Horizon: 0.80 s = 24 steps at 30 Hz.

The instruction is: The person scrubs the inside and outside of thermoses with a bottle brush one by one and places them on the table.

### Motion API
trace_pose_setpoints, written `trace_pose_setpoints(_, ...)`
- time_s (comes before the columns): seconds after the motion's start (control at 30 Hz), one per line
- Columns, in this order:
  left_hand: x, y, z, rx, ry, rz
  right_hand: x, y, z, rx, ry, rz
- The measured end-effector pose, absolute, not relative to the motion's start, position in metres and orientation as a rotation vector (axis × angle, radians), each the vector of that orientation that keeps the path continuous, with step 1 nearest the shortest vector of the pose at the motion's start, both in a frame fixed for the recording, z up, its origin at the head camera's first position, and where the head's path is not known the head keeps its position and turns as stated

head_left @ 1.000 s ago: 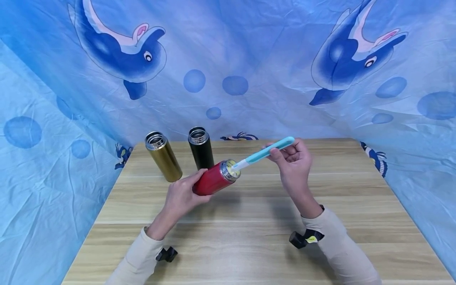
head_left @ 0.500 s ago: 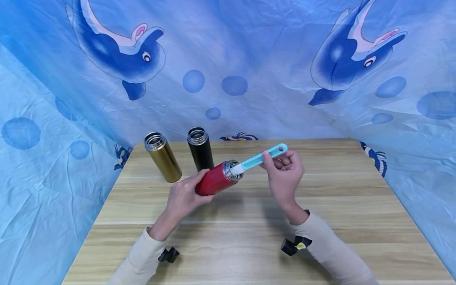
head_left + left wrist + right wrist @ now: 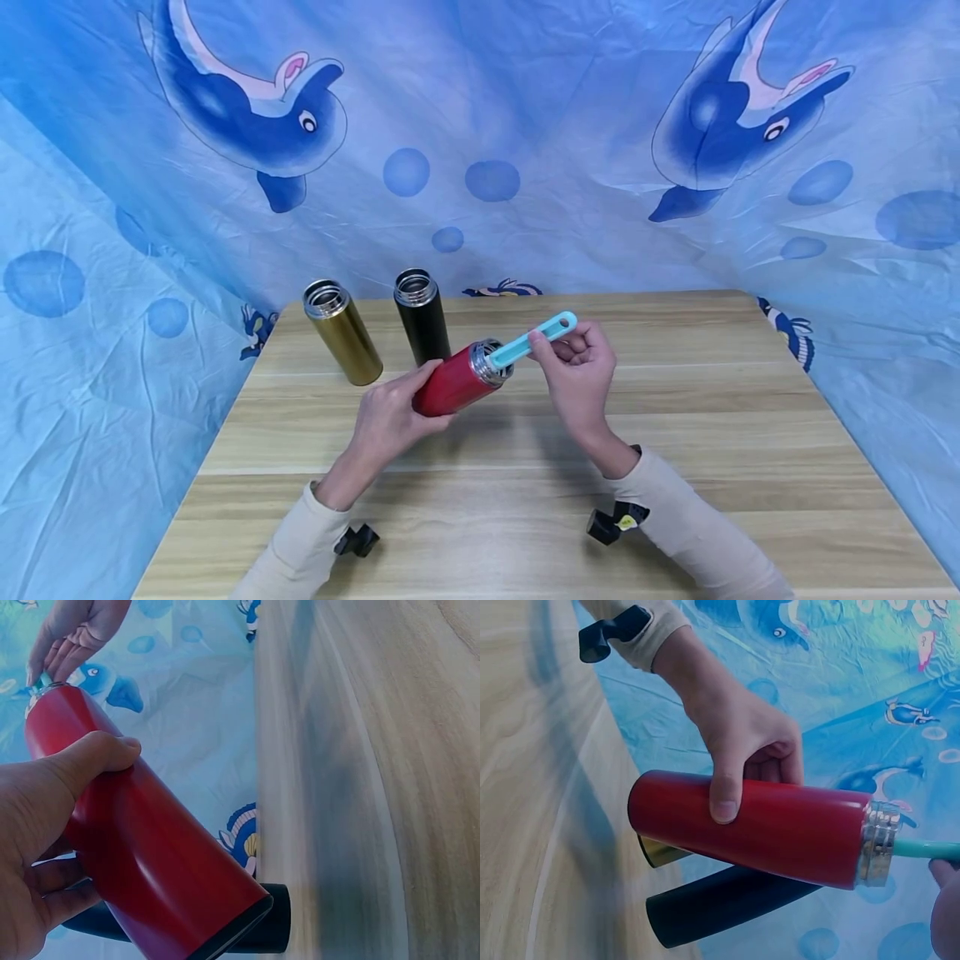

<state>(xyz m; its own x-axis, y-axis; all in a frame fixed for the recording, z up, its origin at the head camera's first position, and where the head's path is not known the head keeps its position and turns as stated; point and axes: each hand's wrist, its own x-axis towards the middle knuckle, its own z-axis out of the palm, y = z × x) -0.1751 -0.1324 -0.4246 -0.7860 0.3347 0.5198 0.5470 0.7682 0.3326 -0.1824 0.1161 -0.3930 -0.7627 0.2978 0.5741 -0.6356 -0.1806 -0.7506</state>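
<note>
My left hand (image 3: 393, 421) grips a red thermos bottle (image 3: 453, 382) round its body, thumb along the near side. Tilted above the table, the bottle has its steel-rimmed mouth facing up and to the right. The thumb and fingers of my right hand (image 3: 579, 371) pinch the teal handle of a bottle brush (image 3: 517, 348). The brush head is hidden inside the red bottle, and the handle's lower end is at the mouth. In the right wrist view the teal handle (image 3: 922, 848) runs straight out of the steel neck (image 3: 879, 844).
A gold bottle (image 3: 347, 337) and a black bottle (image 3: 423, 321) stand uncapped at the back left of the wooden table (image 3: 712, 375). The black one is close behind the red bottle. A blue dolphin-printed curtain (image 3: 525, 100) borders the table's back and sides.
My right hand has moved left and slightly down, sliding the brush deeper into the red bottle; its white neck is now out of sight. The left hand and bottle have shifted slightly right.
</note>
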Motion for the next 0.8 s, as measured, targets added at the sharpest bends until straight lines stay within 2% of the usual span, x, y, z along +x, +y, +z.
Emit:
trace_pose_setpoints(0.47, -0.175, -0.133, -0.424, -0.652, -2.529, -0.686, -0.176, 0.135, -0.37, 0.343, -1.474, 2.002)
trace_pose_setpoints(0.8, -0.175, -0.138, -0.425, -0.648, -2.534, -0.713, -0.171, 0.151, -0.35, 0.435, -1.397, 2.004)
